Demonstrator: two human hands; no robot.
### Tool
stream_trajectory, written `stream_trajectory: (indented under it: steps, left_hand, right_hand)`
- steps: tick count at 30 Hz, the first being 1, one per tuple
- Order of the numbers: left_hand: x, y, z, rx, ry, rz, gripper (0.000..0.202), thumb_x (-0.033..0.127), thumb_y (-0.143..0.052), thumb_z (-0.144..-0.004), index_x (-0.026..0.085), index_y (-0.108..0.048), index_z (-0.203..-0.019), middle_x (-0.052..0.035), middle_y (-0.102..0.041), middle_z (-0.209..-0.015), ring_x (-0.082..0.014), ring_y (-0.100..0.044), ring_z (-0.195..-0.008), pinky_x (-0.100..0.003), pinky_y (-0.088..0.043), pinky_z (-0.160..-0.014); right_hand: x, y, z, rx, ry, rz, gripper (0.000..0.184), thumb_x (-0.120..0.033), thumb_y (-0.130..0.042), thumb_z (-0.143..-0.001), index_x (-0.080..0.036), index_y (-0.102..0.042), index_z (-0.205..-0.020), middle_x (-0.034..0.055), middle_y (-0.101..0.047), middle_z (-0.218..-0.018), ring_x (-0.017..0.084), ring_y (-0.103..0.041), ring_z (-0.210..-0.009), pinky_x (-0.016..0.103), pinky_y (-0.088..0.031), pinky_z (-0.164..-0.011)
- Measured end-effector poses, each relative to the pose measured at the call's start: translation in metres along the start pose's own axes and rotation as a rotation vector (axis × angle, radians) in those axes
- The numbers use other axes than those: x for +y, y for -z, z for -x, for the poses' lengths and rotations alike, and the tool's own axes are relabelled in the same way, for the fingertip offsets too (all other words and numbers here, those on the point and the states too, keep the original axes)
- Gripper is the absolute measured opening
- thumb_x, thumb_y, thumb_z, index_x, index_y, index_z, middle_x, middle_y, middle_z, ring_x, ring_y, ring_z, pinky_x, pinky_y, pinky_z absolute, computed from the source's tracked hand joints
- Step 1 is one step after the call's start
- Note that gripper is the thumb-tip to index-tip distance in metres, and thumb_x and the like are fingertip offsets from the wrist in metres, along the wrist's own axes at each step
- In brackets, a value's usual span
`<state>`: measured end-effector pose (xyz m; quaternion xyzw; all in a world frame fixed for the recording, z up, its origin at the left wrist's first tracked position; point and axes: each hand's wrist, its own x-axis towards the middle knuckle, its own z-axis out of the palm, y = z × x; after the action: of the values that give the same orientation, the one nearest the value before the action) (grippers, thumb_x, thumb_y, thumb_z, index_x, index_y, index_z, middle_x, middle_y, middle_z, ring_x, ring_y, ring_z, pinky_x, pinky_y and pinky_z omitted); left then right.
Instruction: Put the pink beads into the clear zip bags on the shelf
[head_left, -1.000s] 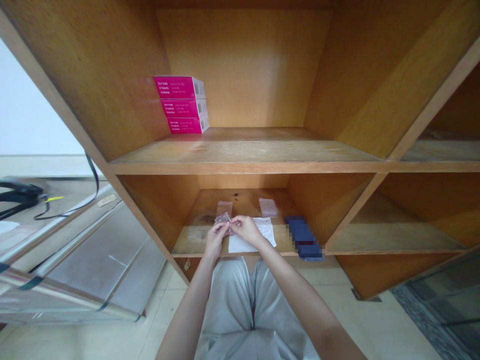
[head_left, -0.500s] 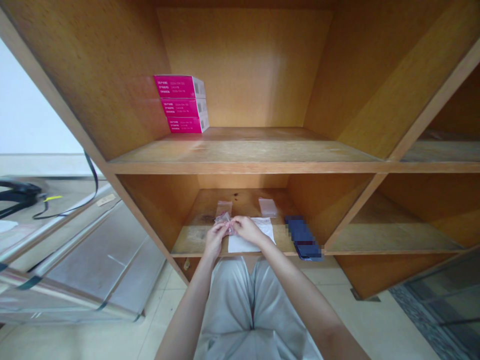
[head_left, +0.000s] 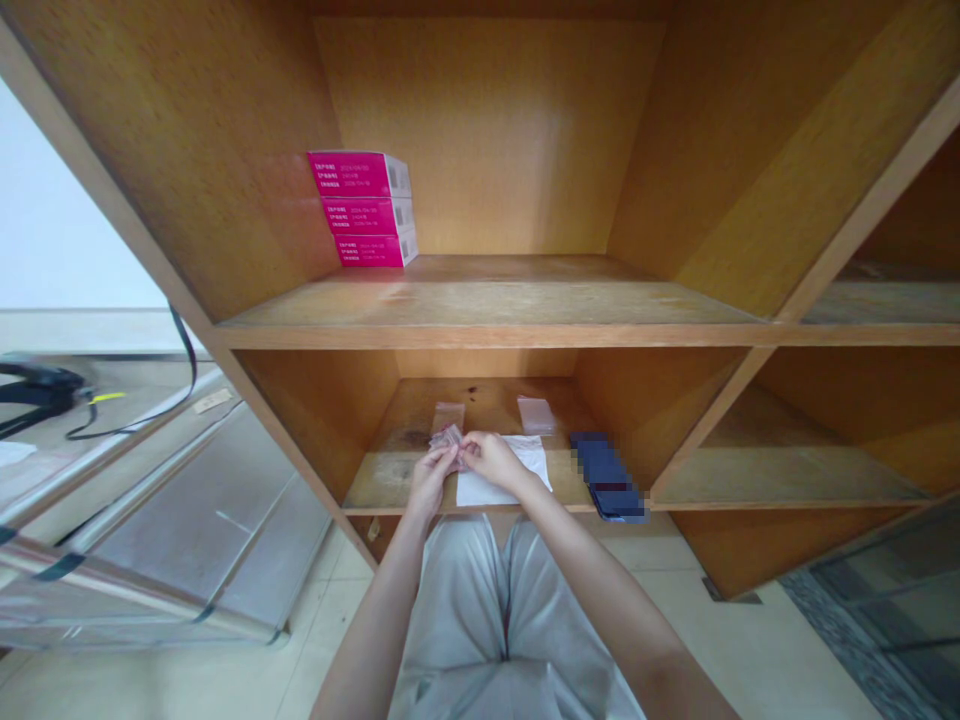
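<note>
Left hand point(head_left: 429, 472) and right hand point(head_left: 491, 458), fingers closed, pinch a clear bag point(head_left: 445, 436) at ten o'clock from the white sheet point(head_left: 484, 490); we judge it light, limp, best edge-held.

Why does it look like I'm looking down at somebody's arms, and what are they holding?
That's because a person wears one camera on their head, and it looks forward and down. There's no robot, just two bare hands. The left hand holds a crumpled clear plastic bag, and the right hand has its fingertips at it. What's inside is too small to tell. They're working over a wooden lower shelf. A white sheet lies there, with a flat clear packet behind it and a blurred dark blue item to the right. Three pink boxes are stacked on the shelf above.
</note>
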<state>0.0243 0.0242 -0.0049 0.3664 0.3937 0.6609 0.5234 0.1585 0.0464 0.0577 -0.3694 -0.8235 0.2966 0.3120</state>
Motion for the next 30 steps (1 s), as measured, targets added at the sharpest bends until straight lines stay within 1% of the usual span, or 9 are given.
stream_trajectory:
  steps: [3,7,11,14,20,24,30]
  left_hand:
    - [-0.002,0.002,0.000,-0.002,-0.003,-0.013,0.020,0.028,-0.069,-0.062,0.011,-0.067,-0.071,-0.0045,-0.063,-0.073,-0.0108,-0.057,-0.063,-0.022,-0.048,-0.059]
    - [-0.003,0.004,0.001,-0.031,-0.008,-0.033,0.023,0.030,-0.068,-0.063,0.012,-0.067,-0.076,-0.0054,-0.063,-0.077,-0.0125,-0.058,-0.068,-0.024,-0.049,-0.060]
    - [-0.001,0.003,0.002,-0.049,-0.016,-0.011,0.021,0.029,-0.068,-0.063,0.012,-0.067,-0.076,-0.0055,-0.063,-0.079,-0.0128,-0.058,-0.068,-0.025,-0.050,-0.061]
    - [-0.001,0.003,0.002,-0.046,-0.011,-0.018,0.022,0.028,-0.068,-0.063,0.013,-0.067,-0.078,-0.0055,-0.063,-0.080,-0.0127,-0.058,-0.068,-0.025,-0.050,-0.060]
    - [-0.005,0.005,-0.001,-0.026,-0.008,-0.046,0.022,0.029,-0.068,-0.063,0.013,-0.067,-0.077,-0.0057,-0.063,-0.082,-0.0130,-0.058,-0.069,-0.024,-0.050,-0.059]
    - [-0.006,0.006,-0.001,-0.022,-0.025,-0.058,0.021,0.029,-0.069,-0.061,0.013,-0.067,-0.075,-0.0047,-0.064,-0.079,-0.0126,-0.058,-0.067,-0.025,-0.049,-0.062]
    - [-0.005,0.004,0.000,-0.034,-0.015,-0.069,0.020,0.030,-0.069,-0.061,0.014,-0.066,-0.073,-0.0026,-0.064,-0.075,-0.0115,-0.057,-0.065,-0.025,-0.047,-0.063]
  right_hand:
    - [-0.001,0.000,0.001,0.014,-0.006,0.027,0.016,-0.017,-0.050,-0.078,-0.013,-0.064,-0.083,0.0061,-0.068,-0.079,0.012,-0.060,-0.069,0.019,-0.042,-0.064]
    - [-0.002,0.001,0.002,0.019,-0.015,0.061,0.018,-0.024,-0.049,-0.080,-0.013,-0.063,-0.082,0.0067,-0.067,-0.078,0.013,-0.059,-0.068,0.019,-0.041,-0.063]
    - [-0.001,0.002,0.002,0.006,-0.015,0.086,0.018,-0.029,-0.054,-0.078,-0.013,-0.063,-0.082,0.0057,-0.066,-0.075,0.012,-0.058,-0.066,0.019,-0.040,-0.060]
    - [0.000,0.002,0.000,-0.005,-0.014,0.116,0.016,-0.027,-0.055,-0.077,-0.013,-0.063,-0.082,0.0055,-0.066,-0.076,0.012,-0.058,-0.067,0.019,-0.039,-0.061]
    - [-0.002,0.001,-0.003,-0.020,-0.002,0.232,0.018,-0.021,-0.047,-0.080,-0.014,-0.064,-0.081,0.0070,-0.067,-0.079,0.014,-0.060,-0.070,0.020,-0.038,-0.063]
    - [-0.007,0.005,-0.002,-0.073,0.011,0.317,0.021,-0.023,-0.046,-0.081,-0.015,-0.065,-0.079,0.0076,-0.067,-0.077,0.014,-0.059,-0.069,0.020,-0.036,-0.061]
    - [-0.012,0.014,-0.004,-0.155,0.020,0.343,0.019,-0.026,-0.050,-0.078,-0.014,-0.066,-0.075,0.0070,-0.066,-0.071,0.013,-0.057,-0.063,0.020,-0.034,-0.057]
